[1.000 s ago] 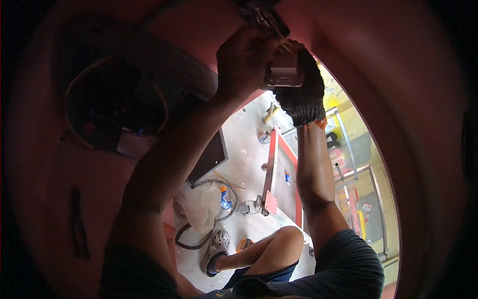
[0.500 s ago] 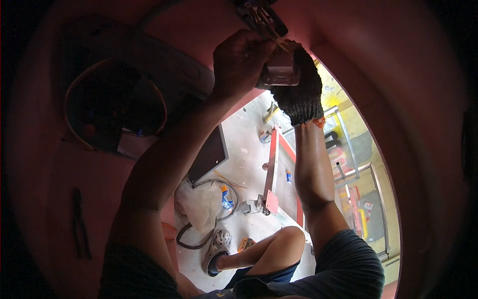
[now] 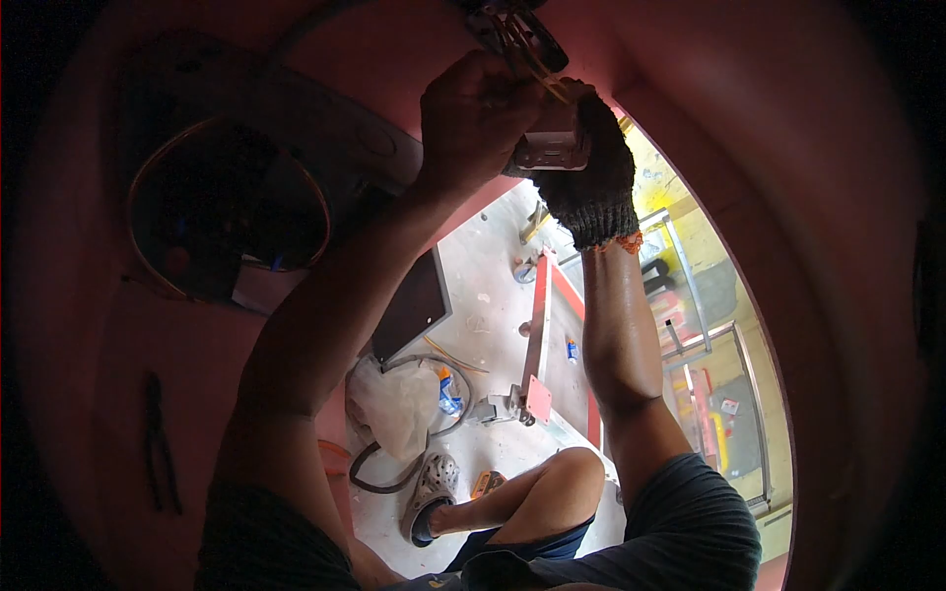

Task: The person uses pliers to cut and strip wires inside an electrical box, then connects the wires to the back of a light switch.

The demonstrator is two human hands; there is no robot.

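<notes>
A pale box-shaped device (image 3: 554,148) is held in my right hand (image 3: 597,177), which wears a dark knitted glove with an orange cuff edge. Bare and closed, my left hand (image 3: 477,123) has its fingers pinched beside the device, at the thin yellowish wires (image 3: 537,67). Shadow hides exactly what the left fingertips grip. Above both hands the wires come out of a dark opening (image 3: 520,30) in the reddish wall.
Dark pliers (image 3: 158,443) lie at the lower left. A coiled wire loop (image 3: 138,202) is at the left. Beyond the opening are a red metal frame (image 3: 538,330), a clear plastic bag (image 3: 396,404), a grey hose (image 3: 379,487) and a dark panel (image 3: 419,305).
The device and my gloved right hand have shifted slightly left and up, and the device has tilted a little. More of the wires shows above my left hand.
</notes>
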